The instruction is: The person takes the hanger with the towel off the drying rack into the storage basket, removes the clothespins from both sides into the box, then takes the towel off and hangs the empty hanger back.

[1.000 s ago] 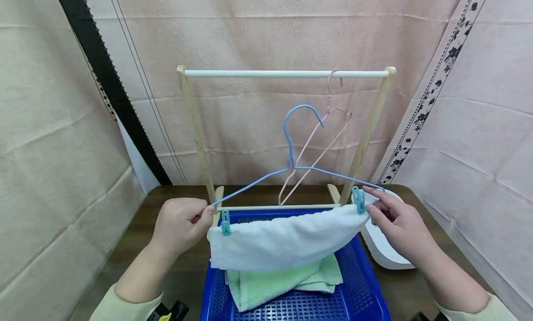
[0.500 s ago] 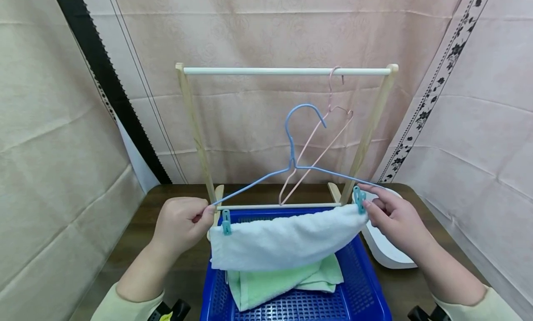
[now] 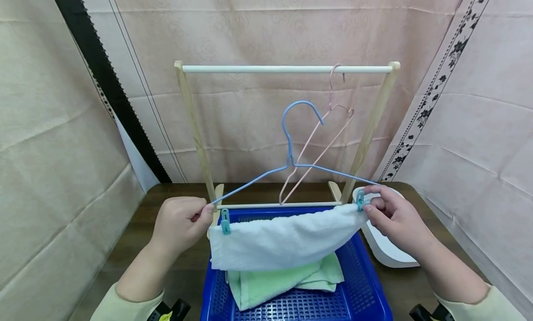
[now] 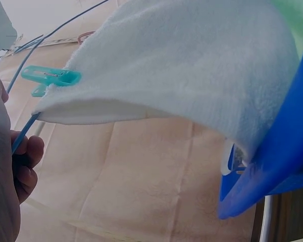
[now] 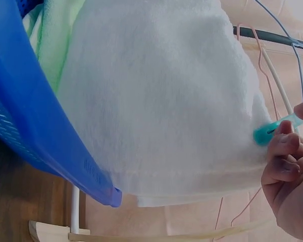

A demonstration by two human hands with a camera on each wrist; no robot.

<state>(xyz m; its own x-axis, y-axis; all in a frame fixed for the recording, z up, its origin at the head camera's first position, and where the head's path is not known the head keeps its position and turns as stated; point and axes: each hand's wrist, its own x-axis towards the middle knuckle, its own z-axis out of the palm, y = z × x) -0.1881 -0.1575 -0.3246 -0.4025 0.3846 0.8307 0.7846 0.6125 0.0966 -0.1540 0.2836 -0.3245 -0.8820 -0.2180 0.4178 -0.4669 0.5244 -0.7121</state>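
Observation:
A blue hanger [image 3: 266,174] stands with its hook up, and a white towel [image 3: 287,240] hangs along its lower side. My left hand [image 3: 181,224] grips the hanger's left end, just outside a teal clothespin [image 3: 225,222] that clips the towel there. A second teal clothespin [image 5: 266,134] sits at the towel's right corner, pinched between the thumb and fingers of my right hand [image 3: 399,219]. The hanger's right tip disappears behind those fingers. In the left wrist view, the blue rod runs through my curled left fingers [image 4: 28,148] close to the towel's edge.
Below the towel is a blue basket [image 3: 366,284] with a green towel [image 3: 287,279] inside. Behind it stands a wooden rack [image 3: 266,69], with a pink hanger [image 3: 306,147] on its top bar. A white tray [image 3: 395,251] lies at the right on the brown table [image 3: 137,265].
My right fingers have shifted onto the right clothespin, which now sits partly behind them. The left hand keeps its grip and the towel hangs almost unchanged.

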